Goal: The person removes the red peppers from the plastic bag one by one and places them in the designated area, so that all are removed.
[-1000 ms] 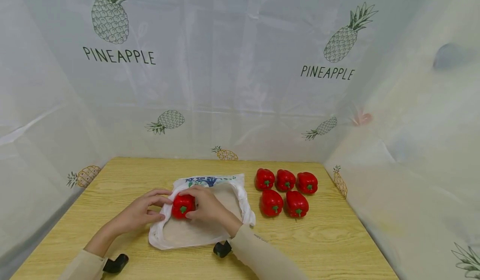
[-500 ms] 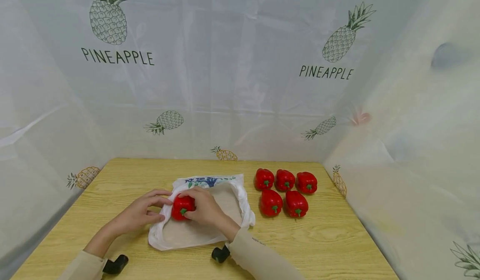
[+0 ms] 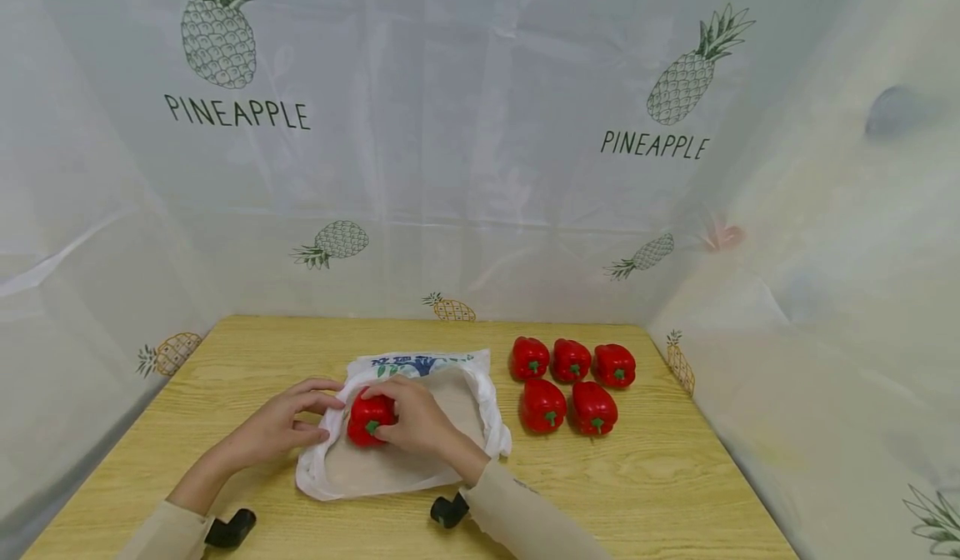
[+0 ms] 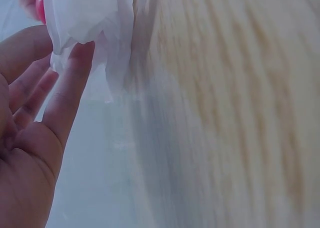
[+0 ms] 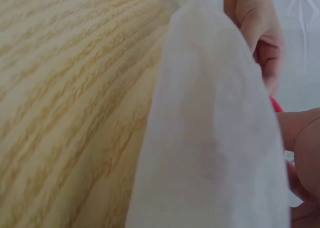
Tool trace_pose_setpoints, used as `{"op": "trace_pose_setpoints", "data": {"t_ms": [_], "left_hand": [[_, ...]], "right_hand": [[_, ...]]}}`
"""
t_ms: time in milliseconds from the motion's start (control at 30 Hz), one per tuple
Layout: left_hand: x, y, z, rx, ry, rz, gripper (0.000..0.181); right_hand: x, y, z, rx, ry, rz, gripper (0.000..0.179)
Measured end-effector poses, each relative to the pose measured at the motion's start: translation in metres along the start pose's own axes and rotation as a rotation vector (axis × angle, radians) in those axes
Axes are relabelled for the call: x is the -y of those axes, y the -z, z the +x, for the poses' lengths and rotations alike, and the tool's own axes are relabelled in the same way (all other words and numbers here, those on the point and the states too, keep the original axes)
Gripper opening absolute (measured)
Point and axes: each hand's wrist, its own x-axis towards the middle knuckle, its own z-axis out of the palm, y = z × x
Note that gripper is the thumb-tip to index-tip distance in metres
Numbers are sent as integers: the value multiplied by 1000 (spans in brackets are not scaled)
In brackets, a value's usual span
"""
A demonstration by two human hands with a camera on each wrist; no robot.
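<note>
A white plastic bag (image 3: 495,427) with blue and green print lies spread on the table, its mouth facing up and its inside floor beige. Just within its left side is a glossy red bell pepper (image 3: 363,422) with a green stem. My right hand (image 3: 416,418) grips this pepper from the right, thumb near the stem. At the bag's left rim rests my left hand (image 3: 270,431), with fingers and thumb apart and touching the plastic. The left wrist view shows its fingertips (image 4: 82,51) against the bag wall. In the right wrist view the bag's side hides most of the pepper.
Several more red bell peppers (image 3: 543,406) stand in two rows right of the bag on the wooden table (image 3: 660,493). Pineapple-printed plastic sheeting (image 3: 480,143) surrounds the table at the back and sides. A black wrist piece (image 3: 231,528) sticks out by the left sleeve.
The right hand has shifted the bell pepper slightly right and toward the body, with the stem turning a little. The left hand stays at the bag's rim.
</note>
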Motion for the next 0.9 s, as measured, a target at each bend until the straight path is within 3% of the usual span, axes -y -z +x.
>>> {"op": "trace_pose_setpoints", "data": {"t_ms": [167,433,900], "left_hand": [[-3,1,0,2,-27,-5,38],[-5,0,2,1,-12,-2,38],[-6,0,1,-5,-19,0,40]], "right_hand": [[2,7,-4,2,13,25,51],[9,21,-13,-8,35,48,49],[8,46,-33,-27,-3,84,50]]}}
